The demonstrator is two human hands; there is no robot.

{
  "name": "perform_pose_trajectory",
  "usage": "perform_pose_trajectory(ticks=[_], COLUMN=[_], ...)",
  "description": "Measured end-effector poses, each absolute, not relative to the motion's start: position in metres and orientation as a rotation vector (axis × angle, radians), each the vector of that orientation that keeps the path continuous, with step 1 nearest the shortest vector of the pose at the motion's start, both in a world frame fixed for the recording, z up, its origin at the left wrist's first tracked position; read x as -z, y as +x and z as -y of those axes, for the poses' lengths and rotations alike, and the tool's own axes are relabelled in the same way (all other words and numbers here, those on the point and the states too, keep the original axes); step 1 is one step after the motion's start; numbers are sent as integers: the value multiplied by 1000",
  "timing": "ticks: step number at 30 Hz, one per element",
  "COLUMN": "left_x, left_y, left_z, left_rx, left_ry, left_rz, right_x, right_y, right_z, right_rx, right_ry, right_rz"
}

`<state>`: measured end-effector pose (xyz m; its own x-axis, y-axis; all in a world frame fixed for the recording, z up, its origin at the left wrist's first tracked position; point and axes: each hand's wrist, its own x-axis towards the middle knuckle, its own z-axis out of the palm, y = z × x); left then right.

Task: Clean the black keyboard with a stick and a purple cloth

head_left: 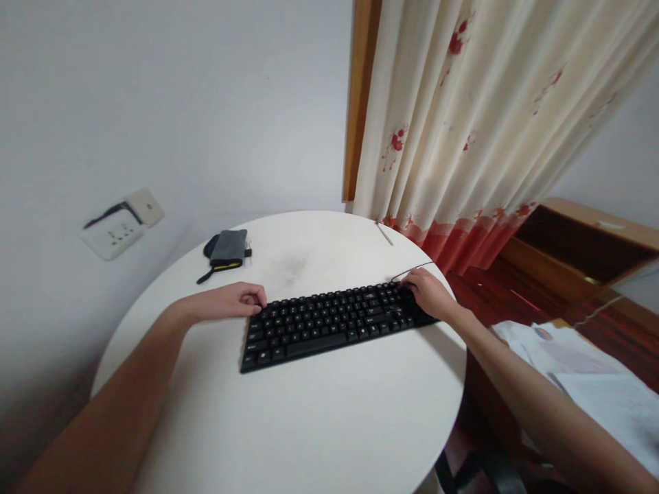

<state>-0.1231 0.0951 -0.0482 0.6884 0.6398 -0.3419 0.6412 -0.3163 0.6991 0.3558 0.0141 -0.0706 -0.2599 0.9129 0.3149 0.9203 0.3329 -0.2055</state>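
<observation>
A black full-size keyboard lies slightly aslant on the round white table, its keys facing up. At its upper left corner, my left hand is closed with curled fingers, the thumb against the keyboard's edge. My right hand grips the opposite end, covering part of the number pad; some of its fingers are hidden behind the far edge. A thin dark cable runs out from behind the keyboard near my right hand.
A grey pouch with yellow trim lies at the table's far left. A thin pen-like stick rests by the far right edge. The wall has a socket. Beyond are curtains, a wooden cabinet and papers at right.
</observation>
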Motion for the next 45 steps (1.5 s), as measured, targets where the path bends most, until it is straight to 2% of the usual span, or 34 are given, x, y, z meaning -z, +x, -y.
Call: perform_pose_trajectory(ticks=[9,14,18,28,32,38,45], left_x=[48,47,46,50,50,50,50], left_y=[-122,-122,-121,-122,-122,-123,-123], left_z=[-93,-93,-92,-95,-94,-94,-95], left_rx=[-17,-16,-25,-27,-31,-43,-41], left_ry=[2012,2021,2021,2010,2014,2013,2021], left_rz=[-1005,-1006,-1001,-991,-1017,-988,-959], right_x=[70,72,71,96,89,55,71], right_y=[399,418,403,334,308,315,315], right_z=[-12,-13,-11,49,62,35,34], right_rx=[144,150,202,-97,-254,-53,-158], right_ry=[-1819,-2069,-1977,-1785,-1603,-1633,-1563], right_rz=[2219,1969,1783,1685,1744,1586,2095])
